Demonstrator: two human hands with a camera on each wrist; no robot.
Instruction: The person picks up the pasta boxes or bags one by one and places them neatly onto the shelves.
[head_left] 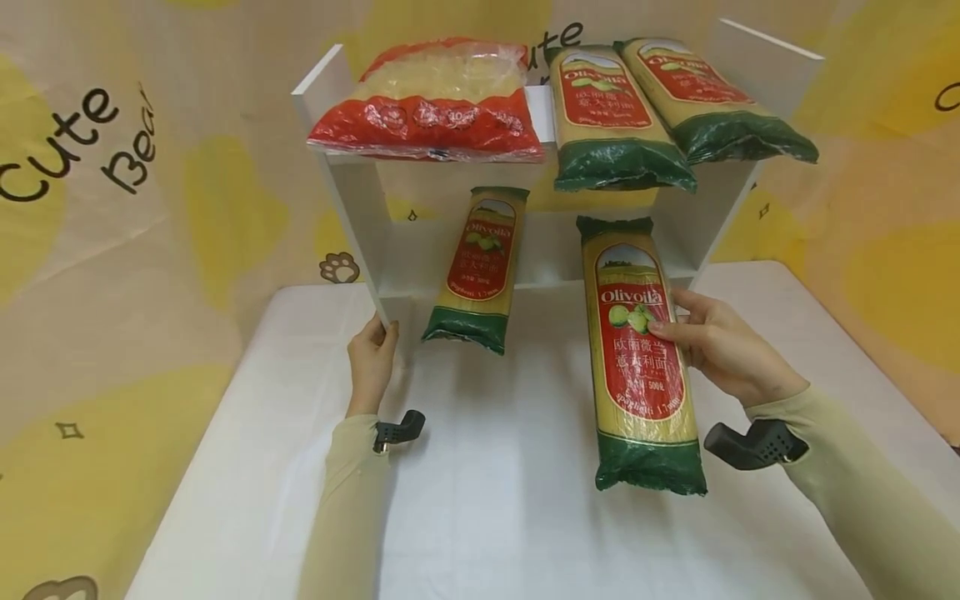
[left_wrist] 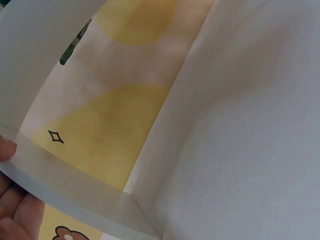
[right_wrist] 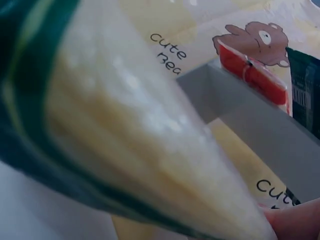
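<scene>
1. Head view: right hand grips a spaghetti packet by its right edge, thumb on the red label, fingers curled behind. Packet runs from 12 to 6 o'clock, its top end at the shelf unit's lower opening, its green bottom end over the worktop.
2. Left hand clasps the front edge of the shelf unit's left side panel, at 9 o'clock from the held packet.
3. Second spaghetti packet lies at 10 o'clock from the held one, half in the lower compartment.
4. Top shelf: red noodle bag at 11 o'clock, two more green packets at 12 o'clock, side by side.
5. Right wrist view: held packet fills the frame, blurred; fingertip touches it at 5 o'clock.
</scene>
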